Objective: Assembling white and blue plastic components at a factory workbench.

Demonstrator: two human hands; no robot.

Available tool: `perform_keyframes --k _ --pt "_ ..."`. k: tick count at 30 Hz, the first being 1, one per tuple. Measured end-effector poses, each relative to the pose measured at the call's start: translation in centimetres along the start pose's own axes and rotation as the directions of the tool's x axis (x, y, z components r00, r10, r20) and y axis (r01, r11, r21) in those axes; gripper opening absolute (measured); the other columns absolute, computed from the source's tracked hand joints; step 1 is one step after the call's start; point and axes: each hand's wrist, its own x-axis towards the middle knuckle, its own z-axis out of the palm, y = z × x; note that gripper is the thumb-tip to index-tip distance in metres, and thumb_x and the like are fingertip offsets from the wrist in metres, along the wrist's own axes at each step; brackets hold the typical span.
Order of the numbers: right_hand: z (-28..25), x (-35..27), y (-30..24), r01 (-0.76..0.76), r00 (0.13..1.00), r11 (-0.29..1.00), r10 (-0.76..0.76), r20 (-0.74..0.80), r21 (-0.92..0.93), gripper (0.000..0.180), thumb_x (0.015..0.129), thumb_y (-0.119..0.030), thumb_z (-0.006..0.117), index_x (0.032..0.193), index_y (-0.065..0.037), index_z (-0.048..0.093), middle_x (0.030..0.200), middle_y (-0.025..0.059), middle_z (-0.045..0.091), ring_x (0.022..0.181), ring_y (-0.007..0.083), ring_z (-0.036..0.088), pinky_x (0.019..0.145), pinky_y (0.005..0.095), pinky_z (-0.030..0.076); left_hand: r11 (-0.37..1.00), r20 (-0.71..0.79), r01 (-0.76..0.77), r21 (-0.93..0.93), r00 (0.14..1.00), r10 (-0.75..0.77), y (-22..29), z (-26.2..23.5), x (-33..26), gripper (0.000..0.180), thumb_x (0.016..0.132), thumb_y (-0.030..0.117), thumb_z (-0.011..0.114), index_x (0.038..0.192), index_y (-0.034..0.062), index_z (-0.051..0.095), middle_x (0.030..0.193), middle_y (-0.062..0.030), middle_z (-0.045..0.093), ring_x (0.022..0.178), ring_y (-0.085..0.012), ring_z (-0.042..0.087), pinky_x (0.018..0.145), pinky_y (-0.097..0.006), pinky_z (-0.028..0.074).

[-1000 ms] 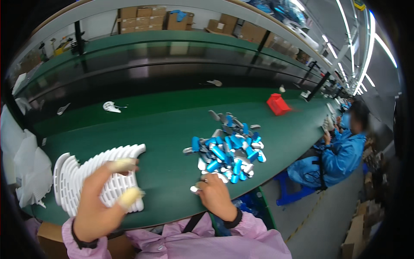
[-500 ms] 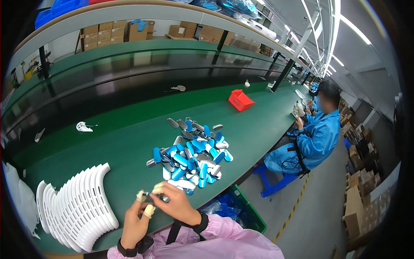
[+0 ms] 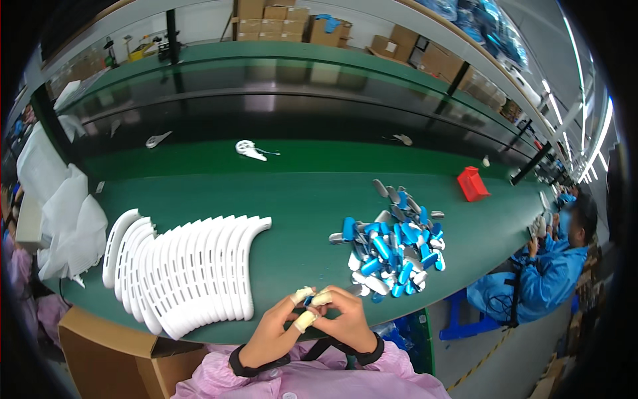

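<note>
My left hand and my right hand meet at the front edge of the green table, pale covers on some fingertips. Pinched between them is a small blue piece, mostly hidden by the fingers, so its exact kind does not show. Just beyond my right hand spreads a heap of small oblong covers, some glossy blue, others silver or white. Left of my hands, a row of curved white plastic parts with slots lies closely nested.
A red bin stands at the far right. White parts, one of them round with a thin wire, lie on the belt. An open cardboard box and a green crate are below the table edge. A co-worker in blue sits at right.
My view has swung left, so the table's contents appear farther right and the cardboard box has come into sight. My hands stay together at the fingertips around the small piece.
</note>
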Motion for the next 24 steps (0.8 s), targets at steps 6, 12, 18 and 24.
perform_keyframes --k 6,12,18,24 --pt "-0.8 1.1 1.2 -0.205 0.819 0.972 0.235 -0.524 0.115 0.015 0.070 0.007 0.068 0.079 -0.001 0.060 0.075 0.0060 0.059 0.062 0.0122 0.059 0.056 0.0234 0.048 0.983 -0.177 0.083 -0.166 0.978 -0.112 -0.5 -1.4 -0.1 0.027 0.090 0.001 0.059 0.116 -0.0032 0.057 0.105 -0.0100 0.064 0.095 -0.0139 0.063 0.082 -0.026 0.051" --pt "-0.6 0.8 0.9 0.257 0.949 0.691 -0.049 0.311 -0.675 0.017 0.068 -0.002 0.068 0.085 -0.004 0.065 0.084 0.0060 0.061 0.086 0.0255 0.056 0.072 0.0353 0.044 0.983 -0.261 0.073 -0.169 0.958 -0.116 -0.1 -2.0 0.4 0.038 0.083 -0.005 0.065 0.119 -0.0039 0.054 0.097 -0.0107 0.067 0.089 -0.0122 0.064 0.081 -0.025 0.052" --pt "-2.0 3.0 -2.5 0.074 0.982 0.918 0.001 0.191 -0.389 0.033 0.074 -0.007 0.073 0.107 -0.005 0.066 0.098 0.0085 0.065 0.089 0.0228 0.059 0.078 0.0316 0.047 0.975 -0.264 0.220 0.032 0.943 -0.204 1.6 -2.5 0.2 0.062 0.077 -0.003 0.073 0.132 -0.0002 0.044 0.092 -0.0076 0.069 0.074 -0.0056 0.058 0.063 -0.018 0.044" --pt "-1.4 4.1 -1.7 -0.237 0.932 0.971 0.215 0.292 0.040 0.025 0.082 -0.005 0.070 0.106 0.000 0.064 0.086 0.0061 0.065 0.074 0.0137 0.060 0.071 0.0270 0.049 0.997 -0.209 0.061 0.052 0.977 -0.049 1.6 -2.3 0.7 0.073 0.078 0.001 0.073 0.141 0.0036 0.037 0.097 -0.0038 0.067 0.083 -0.0072 0.057 0.070 -0.021 0.039"
